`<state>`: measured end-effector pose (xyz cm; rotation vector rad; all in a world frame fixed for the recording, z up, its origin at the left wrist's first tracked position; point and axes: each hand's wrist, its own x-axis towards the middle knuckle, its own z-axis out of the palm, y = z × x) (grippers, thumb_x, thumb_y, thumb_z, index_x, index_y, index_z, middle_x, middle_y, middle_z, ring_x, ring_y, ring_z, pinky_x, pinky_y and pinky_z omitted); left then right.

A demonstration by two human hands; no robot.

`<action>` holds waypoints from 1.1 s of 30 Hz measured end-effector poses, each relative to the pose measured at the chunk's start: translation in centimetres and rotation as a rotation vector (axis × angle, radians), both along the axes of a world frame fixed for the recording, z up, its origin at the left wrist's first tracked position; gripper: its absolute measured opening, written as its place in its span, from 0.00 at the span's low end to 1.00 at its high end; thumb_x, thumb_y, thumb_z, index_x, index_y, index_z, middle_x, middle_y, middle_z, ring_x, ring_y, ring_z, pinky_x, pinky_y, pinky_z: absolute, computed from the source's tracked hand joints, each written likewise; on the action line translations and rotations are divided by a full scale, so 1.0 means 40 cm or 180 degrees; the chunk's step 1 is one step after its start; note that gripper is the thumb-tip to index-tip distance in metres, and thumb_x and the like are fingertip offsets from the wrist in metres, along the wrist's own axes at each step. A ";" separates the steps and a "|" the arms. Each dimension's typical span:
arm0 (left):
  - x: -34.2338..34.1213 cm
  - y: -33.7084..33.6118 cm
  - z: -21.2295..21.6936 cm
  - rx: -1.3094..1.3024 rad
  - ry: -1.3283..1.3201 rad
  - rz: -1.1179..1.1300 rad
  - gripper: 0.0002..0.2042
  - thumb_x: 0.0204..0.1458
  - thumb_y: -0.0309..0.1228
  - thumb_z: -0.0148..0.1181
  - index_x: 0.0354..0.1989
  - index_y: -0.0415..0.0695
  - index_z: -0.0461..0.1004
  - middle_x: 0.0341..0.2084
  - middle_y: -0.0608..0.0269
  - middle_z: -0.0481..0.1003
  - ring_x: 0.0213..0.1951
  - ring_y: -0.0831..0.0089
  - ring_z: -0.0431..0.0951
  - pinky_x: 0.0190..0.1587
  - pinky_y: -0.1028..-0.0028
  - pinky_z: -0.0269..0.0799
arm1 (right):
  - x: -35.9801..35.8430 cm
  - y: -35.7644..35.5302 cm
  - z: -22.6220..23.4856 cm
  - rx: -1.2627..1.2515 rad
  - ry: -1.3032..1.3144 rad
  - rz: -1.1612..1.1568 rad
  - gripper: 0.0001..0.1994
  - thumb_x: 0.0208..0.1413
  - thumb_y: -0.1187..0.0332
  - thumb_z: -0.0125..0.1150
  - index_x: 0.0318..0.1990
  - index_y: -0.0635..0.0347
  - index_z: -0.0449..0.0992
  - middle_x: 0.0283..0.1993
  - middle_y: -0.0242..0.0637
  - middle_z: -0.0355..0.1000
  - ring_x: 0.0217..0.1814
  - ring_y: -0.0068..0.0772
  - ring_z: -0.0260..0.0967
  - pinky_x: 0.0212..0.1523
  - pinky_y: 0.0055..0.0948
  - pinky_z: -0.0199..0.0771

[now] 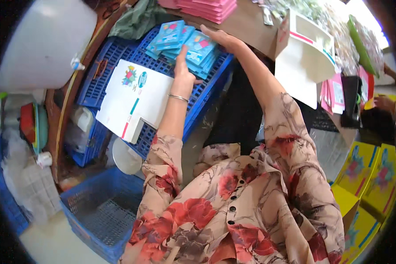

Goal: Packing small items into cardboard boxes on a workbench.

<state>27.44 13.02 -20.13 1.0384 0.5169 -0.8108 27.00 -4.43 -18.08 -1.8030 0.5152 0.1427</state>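
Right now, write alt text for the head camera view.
A person's left hand and right hand reach to light-blue packets piled at the far end of a blue crate, with a white printed carton lying at left. Beyond are stacked pink packets; an open white box sits to the right.
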 end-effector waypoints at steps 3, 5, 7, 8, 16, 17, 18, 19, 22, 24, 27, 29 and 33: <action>-0.006 -0.006 0.024 0.0141 -0.0093 -0.0292 0.44 0.46 0.66 0.59 0.69 0.56 0.57 0.68 0.55 0.59 0.68 0.40 0.53 0.61 0.26 0.24 | -0.038 -0.026 0.011 0.0025 0.0413 0.0652 0.58 0.38 0.20 0.54 0.66 0.64 0.64 0.68 0.56 0.60 0.70 0.51 0.58 0.66 0.51 0.59; -0.022 -0.034 0.044 0.0259 -0.0252 -0.0557 0.47 0.46 0.69 0.54 0.71 0.53 0.54 0.69 0.53 0.57 0.69 0.39 0.51 0.60 0.25 0.23 | -0.025 -0.049 -0.027 0.0210 0.0511 0.0493 0.63 0.36 0.18 0.53 0.71 0.62 0.53 0.74 0.56 0.47 0.75 0.57 0.46 0.67 0.65 0.51; -0.012 -0.020 0.037 0.0345 -0.0203 -0.0548 0.48 0.46 0.70 0.53 0.71 0.53 0.54 0.69 0.53 0.56 0.69 0.39 0.51 0.60 0.25 0.23 | -0.021 -0.042 -0.019 0.0780 0.0693 0.0982 0.62 0.40 0.23 0.57 0.73 0.61 0.47 0.77 0.54 0.37 0.78 0.60 0.35 0.68 0.67 0.46; -0.007 -0.015 0.033 0.0397 -0.0150 -0.0533 0.48 0.46 0.71 0.53 0.71 0.53 0.54 0.69 0.53 0.56 0.69 0.39 0.50 0.60 0.25 0.23 | -0.020 -0.035 -0.018 0.0808 0.0681 0.0990 0.62 0.40 0.23 0.57 0.73 0.61 0.47 0.77 0.54 0.37 0.78 0.60 0.35 0.68 0.67 0.46; -0.034 -0.014 -0.041 0.0537 -0.0950 -0.0286 0.48 0.47 0.67 0.56 0.70 0.46 0.53 0.64 0.53 0.63 0.66 0.51 0.61 0.64 0.38 0.49 | -0.039 -0.044 -0.041 -0.0328 0.0417 0.1115 0.60 0.29 0.21 0.60 0.64 0.64 0.66 0.67 0.56 0.61 0.68 0.47 0.62 0.66 0.41 0.61; -0.014 -0.007 -0.077 0.0788 -0.0940 -0.0150 0.45 0.49 0.67 0.54 0.70 0.51 0.55 0.63 0.54 0.65 0.64 0.49 0.63 0.63 0.30 0.42 | -0.034 -0.032 -0.040 -0.0320 0.0415 0.1139 0.60 0.29 0.21 0.60 0.64 0.64 0.66 0.67 0.56 0.61 0.68 0.47 0.62 0.66 0.41 0.61; 0.005 -0.002 -0.111 0.0792 -0.0933 -0.0115 0.45 0.49 0.67 0.54 0.70 0.51 0.55 0.63 0.54 0.65 0.64 0.49 0.63 0.63 0.30 0.42 | -0.021 -0.015 -0.050 -0.0606 0.0274 0.1006 0.57 0.29 0.21 0.60 0.59 0.63 0.72 0.64 0.55 0.65 0.65 0.46 0.65 0.64 0.40 0.62; 0.016 -0.013 -0.127 0.0844 -0.1023 0.0177 0.42 0.51 0.62 0.55 0.69 0.48 0.57 0.61 0.54 0.67 0.60 0.54 0.68 0.61 0.38 0.54 | -0.017 -0.017 -0.059 -0.0897 0.0133 0.0829 0.54 0.28 0.21 0.59 0.54 0.62 0.78 0.60 0.54 0.69 0.62 0.45 0.68 0.63 0.38 0.64; 0.008 -0.052 -0.139 0.0703 -0.1030 0.0542 0.49 0.47 0.57 0.63 0.67 0.35 0.49 0.63 0.48 0.59 0.60 0.58 0.69 0.61 0.54 0.66 | -0.017 -0.044 -0.093 -0.0785 0.0176 0.0707 0.49 0.30 0.20 0.58 0.46 0.57 0.83 0.56 0.53 0.73 0.59 0.47 0.70 0.62 0.40 0.64; 0.000 -0.047 -0.140 0.0571 -0.0950 0.0708 0.60 0.40 0.56 0.70 0.67 0.25 0.38 0.68 0.41 0.49 0.62 0.58 0.65 0.62 0.61 0.67 | -0.024 -0.036 -0.094 -0.0653 0.0150 0.0807 0.50 0.32 0.22 0.59 0.48 0.62 0.81 0.53 0.51 0.74 0.56 0.48 0.72 0.57 0.43 0.70; -0.018 -0.033 -0.128 0.0647 -0.1004 0.0965 0.53 0.44 0.52 0.70 0.66 0.25 0.46 0.64 0.43 0.58 0.59 0.58 0.70 0.58 0.61 0.71 | -0.038 -0.011 -0.067 -0.0459 0.0108 0.1008 0.50 0.35 0.24 0.60 0.49 0.68 0.79 0.50 0.50 0.75 0.52 0.49 0.74 0.52 0.48 0.76; -0.039 -0.041 -0.101 -0.0099 -0.1019 0.1041 0.44 0.48 0.46 0.69 0.63 0.25 0.55 0.58 0.46 0.67 0.52 0.59 0.75 0.54 0.61 0.74 | -0.050 -0.015 -0.062 -0.0405 0.0123 0.1066 0.50 0.36 0.24 0.60 0.48 0.69 0.79 0.49 0.50 0.75 0.52 0.49 0.74 0.52 0.49 0.76; -0.032 -0.022 -0.096 -0.0284 -0.1053 0.1034 0.35 0.50 0.40 0.68 0.59 0.27 0.63 0.52 0.49 0.73 0.47 0.60 0.79 0.49 0.63 0.77 | -0.056 -0.007 -0.056 -0.0386 0.0470 0.1061 0.51 0.31 0.22 0.60 0.51 0.61 0.80 0.54 0.51 0.74 0.56 0.45 0.72 0.59 0.42 0.67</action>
